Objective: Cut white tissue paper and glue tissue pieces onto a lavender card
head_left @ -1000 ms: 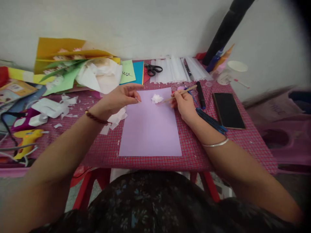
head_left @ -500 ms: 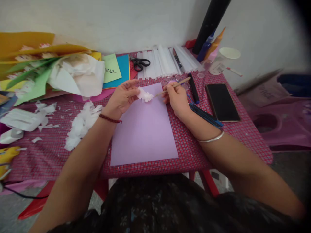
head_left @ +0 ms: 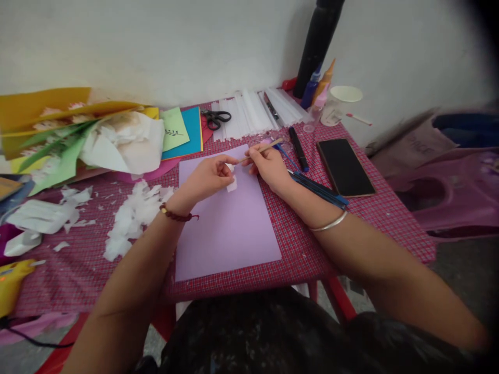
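Pinched between thumb and fingers of my left hand (head_left: 210, 179) is a small piece of white tissue paper (head_left: 232, 185), mostly covered by the fingers. My right hand (head_left: 270, 165) grips a thin wooden stick (head_left: 270, 146), its far end pointing at the paper and its tip partly hidden by the left fingers. Both hands hover over a sheet of purple paper (head_left: 230, 234) lying on the checked tablecloth. To the left sits a heap of torn white tissue pieces (head_left: 130, 221).
A phone (head_left: 345, 167), a black marker (head_left: 298, 149) and blue pens (head_left: 317, 188) lie at right. Behind are scissors (head_left: 215, 119), white glue sticks (head_left: 249, 114), paint bottles (head_left: 311, 89) and a paper cup (head_left: 343, 101). Paper flowers (head_left: 125, 140) and a yellow glue gun (head_left: 13, 285) are at left.
My left hand has turned palm-down over the tissue piece and closed around it, so less of it shows. The stick's tip has come up to the left fingers. The view has tilted slightly.
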